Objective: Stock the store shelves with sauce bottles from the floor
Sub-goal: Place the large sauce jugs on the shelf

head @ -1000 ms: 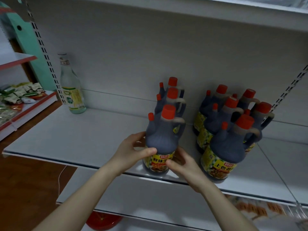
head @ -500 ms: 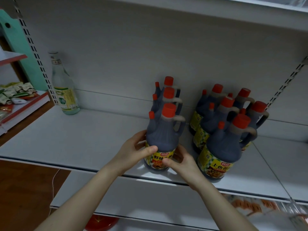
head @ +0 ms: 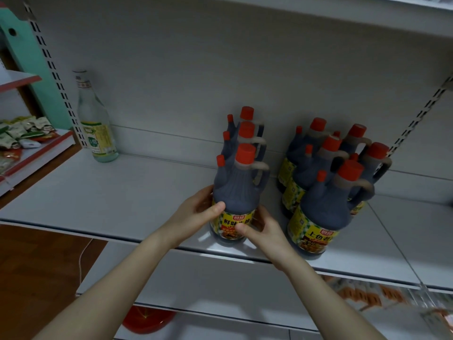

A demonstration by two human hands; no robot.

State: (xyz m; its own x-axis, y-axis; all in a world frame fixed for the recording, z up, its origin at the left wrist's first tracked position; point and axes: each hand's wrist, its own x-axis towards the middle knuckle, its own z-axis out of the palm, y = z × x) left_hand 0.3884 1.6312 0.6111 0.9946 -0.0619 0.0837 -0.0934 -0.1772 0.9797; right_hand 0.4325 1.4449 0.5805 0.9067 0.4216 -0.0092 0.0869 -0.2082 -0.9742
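Little has changed over the last second: my left hand [head: 196,212] and right hand [head: 263,229] still wrap the same soy sauce bottle [head: 236,190] low down at its yellow label. The left thumb lies across the label's top edge, the right thumb presses its front, and the fingers curl round either side. The bottle stands upright on the white shelf [head: 122,192] near the front edge, base down and not lifted. Its label faces me a bit squarer than before. It heads a single file with two matching bottles [head: 245,130] behind it, running toward the back panel. The second group of bottles [head: 326,192] sits just beside it to the right, apart from my hands. A clear glass bottle [head: 96,128] stands at the shelf's back left corner. I judge this bottle as placed and only getting a final straighten, so letting go and fetching another from the floor likely comes next.
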